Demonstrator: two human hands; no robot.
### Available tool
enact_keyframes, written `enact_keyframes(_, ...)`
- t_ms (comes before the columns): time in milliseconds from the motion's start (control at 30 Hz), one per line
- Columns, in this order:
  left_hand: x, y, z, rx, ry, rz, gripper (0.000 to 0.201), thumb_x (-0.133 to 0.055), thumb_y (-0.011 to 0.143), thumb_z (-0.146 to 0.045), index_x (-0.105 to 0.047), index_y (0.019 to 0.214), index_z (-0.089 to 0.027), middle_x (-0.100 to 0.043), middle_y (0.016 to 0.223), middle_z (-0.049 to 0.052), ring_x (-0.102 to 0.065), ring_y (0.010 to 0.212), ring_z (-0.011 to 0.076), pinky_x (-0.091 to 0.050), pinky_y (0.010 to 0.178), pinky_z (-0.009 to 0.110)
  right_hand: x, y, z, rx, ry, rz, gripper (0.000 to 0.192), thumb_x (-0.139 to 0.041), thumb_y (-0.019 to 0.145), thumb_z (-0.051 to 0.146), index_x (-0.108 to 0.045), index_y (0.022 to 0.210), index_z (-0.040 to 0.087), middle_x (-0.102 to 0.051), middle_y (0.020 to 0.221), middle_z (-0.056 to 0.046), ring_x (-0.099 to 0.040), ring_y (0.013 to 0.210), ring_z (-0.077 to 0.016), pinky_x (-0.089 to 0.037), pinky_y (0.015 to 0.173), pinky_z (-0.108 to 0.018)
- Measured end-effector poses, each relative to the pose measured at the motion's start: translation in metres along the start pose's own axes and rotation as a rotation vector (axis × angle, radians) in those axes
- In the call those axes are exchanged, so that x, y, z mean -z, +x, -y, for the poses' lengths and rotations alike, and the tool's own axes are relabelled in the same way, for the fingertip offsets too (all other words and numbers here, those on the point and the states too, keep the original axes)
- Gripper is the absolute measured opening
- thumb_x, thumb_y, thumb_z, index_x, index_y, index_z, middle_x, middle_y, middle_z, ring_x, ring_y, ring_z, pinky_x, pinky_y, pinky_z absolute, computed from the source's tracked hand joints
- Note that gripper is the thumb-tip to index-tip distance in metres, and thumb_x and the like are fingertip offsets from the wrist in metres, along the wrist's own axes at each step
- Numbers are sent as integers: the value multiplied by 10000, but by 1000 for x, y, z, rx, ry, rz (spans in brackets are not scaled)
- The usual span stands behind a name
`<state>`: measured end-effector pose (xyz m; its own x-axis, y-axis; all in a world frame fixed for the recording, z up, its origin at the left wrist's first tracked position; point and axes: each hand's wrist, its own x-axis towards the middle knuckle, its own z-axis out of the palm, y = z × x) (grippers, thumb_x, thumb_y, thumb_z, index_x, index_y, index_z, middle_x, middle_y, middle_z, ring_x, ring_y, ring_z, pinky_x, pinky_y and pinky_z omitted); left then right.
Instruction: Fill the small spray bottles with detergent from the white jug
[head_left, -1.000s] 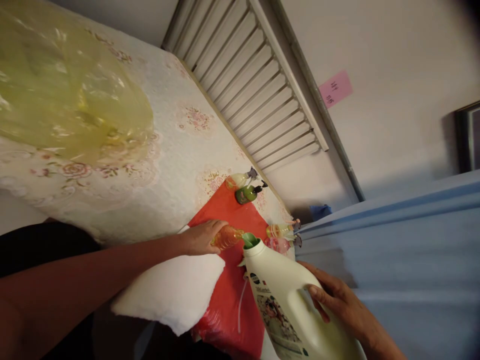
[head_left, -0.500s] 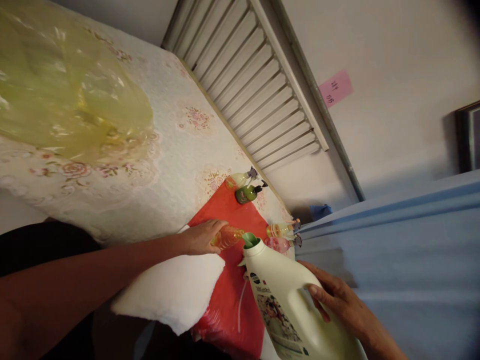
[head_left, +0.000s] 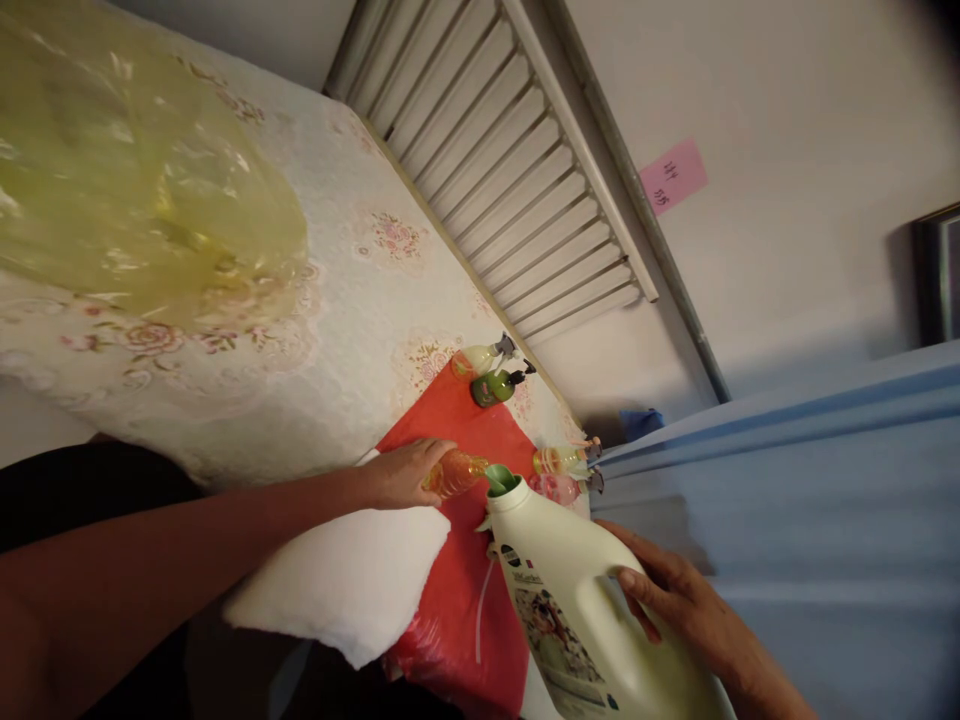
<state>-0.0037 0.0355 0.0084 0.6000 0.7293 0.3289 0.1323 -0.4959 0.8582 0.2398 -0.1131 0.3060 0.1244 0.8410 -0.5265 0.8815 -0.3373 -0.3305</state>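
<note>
Your left grip point(head_left: 401, 473) wraps a small orange bottle point(head_left: 455, 472) over the red bag point(head_left: 457, 590). Your right grip point(head_left: 686, 600) clasps the big white jug point(head_left: 577, 600), its green spout point(head_left: 499, 478) at the bottle's mouth. Four small bottles point(head_left: 491, 375) stand behind.

A floral-covered table point(head_left: 360, 300) bears a red bag point(head_left: 457, 430), perhaps plastic.

Small orange bottle point(head_left: 454, 472): clear, tilted, gripped in left hand point(head_left: 403, 474). White detergent jug point(head_left: 581, 598): tipped, green spout at bottle mouth, held by right hand point(head_left: 686, 600).
</note>
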Motion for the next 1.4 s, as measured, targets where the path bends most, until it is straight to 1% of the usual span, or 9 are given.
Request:
enact_keyframes(167,2,0,-3,13,-10,-1,730,-737,725,-281,-437,1387,-220,-565,1376,117,-506,1317,324,-415,1097,438,0,0,2,-12,-3,-8,796,-533,892,645,-431,1507,150,-562,655,15,-436,515,-122,-353,542,-268)
enact_keyframes(300,1,-1,-1,0,-15,-7,717,-737,731,-294,-431,1377,-242,-577,1352,100,-524,1293,311,-428,1083,439,-1,-1,2,-13,14,-6,799,-536,894,641,-422,1511,148,-546,641,23,-427,514,-112,-350,540,-257)
enact_keyframes(500,3,-1,-4,17,4,4,712,-743,733,-291,-434,1371,-221,-569,1361,113,-516,1305,310,-419,1093,429,0,-1,0,0,14,-2,774,-544,902,625,-427,1505,155,-548,632,26,-432,512,-106,-346,527,-245)
enact_keyframes(767,3,-1,-4,11,5,-2,699,-733,745,-310,-430,1370,-236,-577,1357,106,-530,1292,310,-432,1076,433,1,-1,3,0,-2,5,791,-534,903,627,-416,1511,135,-579,668,7,-435,518,-116,-357,526,-257)
enact_keyframes(1033,4,-1,-6,32,16,17,715,-744,736,-296,-430,1373,-221,-568,1369,113,-514,1316,308,-421,1094,424,1,0,2,-12,5,5,822,-536,888,649,-414,1511,127,-559,648,16,-418,508,-116,-352,530,-265)
enact_keyframes(1200,6,-1,-7,29,14,17,710,-740,735,-288,-432,1371,-208,-568,1367,115,-511,1318,304,-414,1099,413,2,0,3,-9,-9,7,798,-528,901,641,-411,1514,143,-547,650,24,-430,520,-120,-348,548,-268)
enact_keyframes(1400,3,0,-5,26,7,10,725,-747,726,-304,-434,1376,-225,-568,1374,113,-507,1319,322,-412,1100,441,2,0,2,-14,-3,8,815,-522,901,649,-397,1523,138,-546,659,22,-432,514,-121,-341,543,-268)
